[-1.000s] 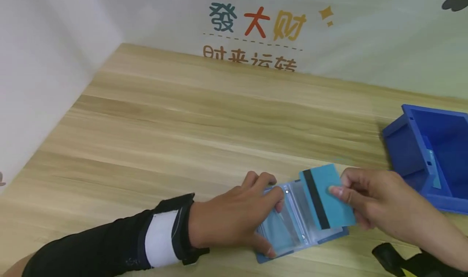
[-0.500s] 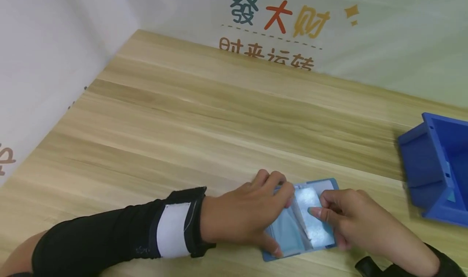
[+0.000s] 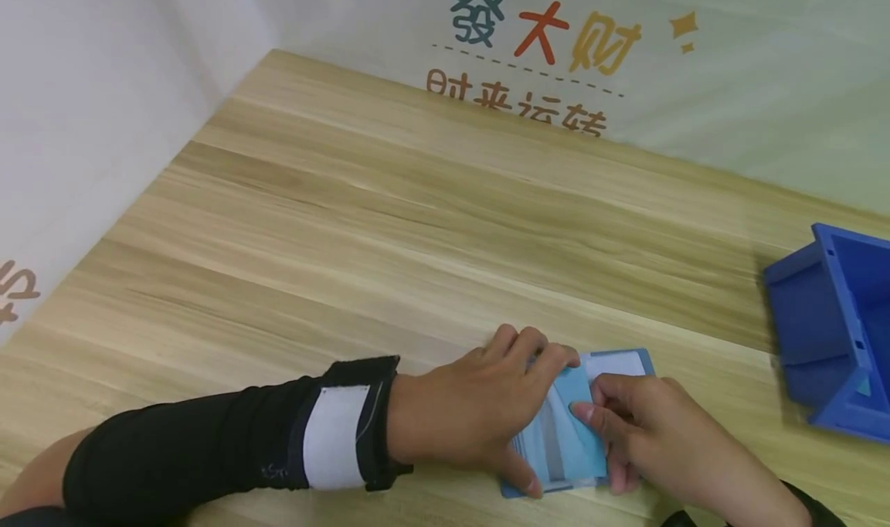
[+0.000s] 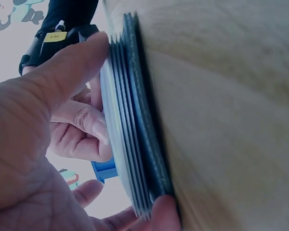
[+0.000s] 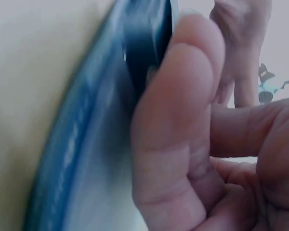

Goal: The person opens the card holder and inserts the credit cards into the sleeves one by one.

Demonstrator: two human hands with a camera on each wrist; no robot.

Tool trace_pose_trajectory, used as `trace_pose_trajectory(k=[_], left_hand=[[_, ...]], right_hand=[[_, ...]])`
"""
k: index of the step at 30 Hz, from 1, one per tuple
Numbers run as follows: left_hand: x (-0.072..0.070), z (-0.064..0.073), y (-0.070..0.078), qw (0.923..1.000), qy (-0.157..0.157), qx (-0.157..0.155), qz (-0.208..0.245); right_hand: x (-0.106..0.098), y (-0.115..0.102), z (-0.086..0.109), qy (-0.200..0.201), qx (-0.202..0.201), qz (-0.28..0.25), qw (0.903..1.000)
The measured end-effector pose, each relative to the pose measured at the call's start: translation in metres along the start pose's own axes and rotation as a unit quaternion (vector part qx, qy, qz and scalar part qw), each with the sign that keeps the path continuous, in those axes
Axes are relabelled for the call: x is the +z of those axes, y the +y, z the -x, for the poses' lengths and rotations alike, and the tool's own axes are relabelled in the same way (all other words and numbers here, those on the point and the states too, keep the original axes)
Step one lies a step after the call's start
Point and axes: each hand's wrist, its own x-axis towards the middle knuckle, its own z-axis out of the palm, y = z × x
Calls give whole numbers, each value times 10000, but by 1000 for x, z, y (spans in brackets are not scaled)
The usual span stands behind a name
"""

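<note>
A blue card holder (image 3: 616, 365) with clear sleeve pages lies spread on the wooden table. My left hand (image 3: 466, 415) holds its left half, thumb at the near edge and fingers at the far edge. In the left wrist view, several stacked pages (image 4: 127, 130) show edge-on between thumb and fingers. My right hand (image 3: 660, 434) pinches the right edge of a light blue card (image 3: 582, 426). Most of the card lies over the left pages, its dark stripe showing greyish through clear plastic. Close in the right wrist view are the stitched cover (image 5: 70, 144) and curled right fingers (image 5: 168, 125).
A blue plastic bin (image 3: 810, 318) stands at the right edge of the table (image 3: 389, 226), with a small light blue piece visible inside. White sheeting (image 3: 334, 17) with printed characters rises behind the table and along its left side.
My right hand has brought the card left and down from above the right half onto the left pages, behind clear plastic. The left hand keeps its hold; the head view has shifted slightly.
</note>
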Motion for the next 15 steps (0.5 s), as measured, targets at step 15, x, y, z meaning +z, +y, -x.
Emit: trace_pose_trajectory(k=[15], left_hand=[[0,-7,2,9989,-44,457,-114]], right_hand=[[3,8,10,224,-615,1761,9822]])
